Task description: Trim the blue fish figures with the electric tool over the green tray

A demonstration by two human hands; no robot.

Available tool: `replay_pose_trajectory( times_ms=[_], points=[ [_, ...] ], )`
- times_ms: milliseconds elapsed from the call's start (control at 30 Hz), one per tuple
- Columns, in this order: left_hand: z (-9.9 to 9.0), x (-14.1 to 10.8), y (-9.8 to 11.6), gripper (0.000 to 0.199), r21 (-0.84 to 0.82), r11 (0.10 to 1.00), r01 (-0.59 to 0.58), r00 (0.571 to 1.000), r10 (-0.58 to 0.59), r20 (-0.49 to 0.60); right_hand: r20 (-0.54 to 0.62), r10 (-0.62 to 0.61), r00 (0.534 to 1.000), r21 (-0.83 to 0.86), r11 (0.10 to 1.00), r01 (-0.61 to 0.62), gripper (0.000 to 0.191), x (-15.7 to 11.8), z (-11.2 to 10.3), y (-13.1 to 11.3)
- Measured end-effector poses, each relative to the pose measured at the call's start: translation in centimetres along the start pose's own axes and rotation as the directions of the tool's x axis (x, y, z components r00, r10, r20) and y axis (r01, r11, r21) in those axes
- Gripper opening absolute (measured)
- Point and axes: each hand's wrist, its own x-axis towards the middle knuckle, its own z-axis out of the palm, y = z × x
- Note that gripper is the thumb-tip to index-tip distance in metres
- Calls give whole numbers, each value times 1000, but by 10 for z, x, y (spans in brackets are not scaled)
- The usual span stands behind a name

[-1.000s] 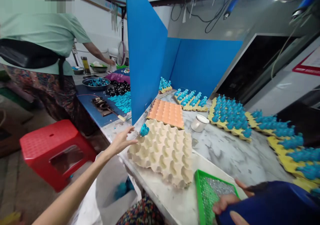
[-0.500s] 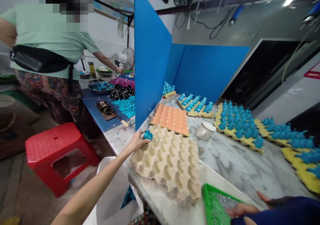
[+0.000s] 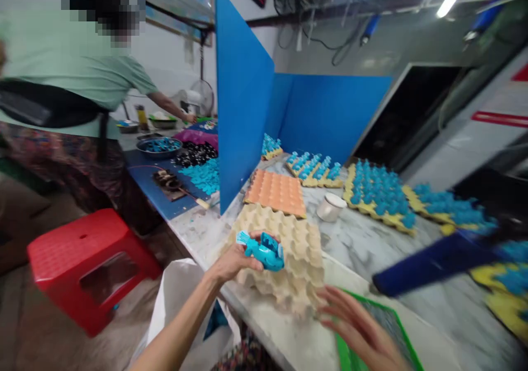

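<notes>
A glossy blue plastic piece [image 3: 268, 255] is gripped in my left hand [image 3: 236, 261], above the near part of a beige egg-carton tray [image 3: 301, 239]. My right hand [image 3: 350, 321], blurred by motion, has its fingers apart with nothing between them. It is over the left side of a green basket [image 3: 402, 327], close to the tray's right corner. Behind the beige tray lies an orange tray [image 3: 275, 191], with a white cup [image 3: 331, 208] to its right.
Yellow trays of blue pieces [image 3: 377, 195] line the right and back of the marble table. A dark blue sleeve [image 3: 429, 261] reaches in from the right. Blue panels [image 3: 245, 101] stand behind. A red stool [image 3: 93, 261] and a person in green [image 3: 74, 74] are at left.
My left hand has moved right over the beige tray with the blue piece. My right hand now shows open at the basket. The blue-sleeved arm has moved up and back.
</notes>
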Motion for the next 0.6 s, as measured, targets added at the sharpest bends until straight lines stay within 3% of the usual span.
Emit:
replay_pose_trajectory(
  times_ms=[67, 133, 200, 300, 433, 533, 600],
  points=[
    [13, 1, -7, 58, -10, 999, 47, 995, -46, 92, 109, 101, 989, 203, 972, -122, 51, 3, 21, -12],
    [19, 2, -13, 64, 2, 997, 76, 983, -75, 166, 272, 78, 959, 386, 904, -183, 55, 14, 37, -24],
    [20, 2, -17, 66, 22, 995, 94, 971, -96, 219, 345, 63, 937, 439, 871, -220, 51, 21, 46, -32],
    [18, 4, -21, 68, 62, 992, 109, 951, -122, 284, 357, 112, 927, 437, 857, -272, 42, 21, 49, -39],
    [19, 5, -26, 73, 115, 987, 115, 932, -148, 332, 407, 169, 898, 411, 843, -345, 50, 13, 50, -37],
    [25, 3, -28, 74, 43, 980, 195, 915, -198, 350, 348, 234, 908, 426, 823, -376, 54, 11, 53, -21],
    [32, 2, -31, 70, -24, 976, 215, 929, -197, 314, 299, 189, 935, 425, 851, -308, 52, 13, 52, -4]
  ],
)
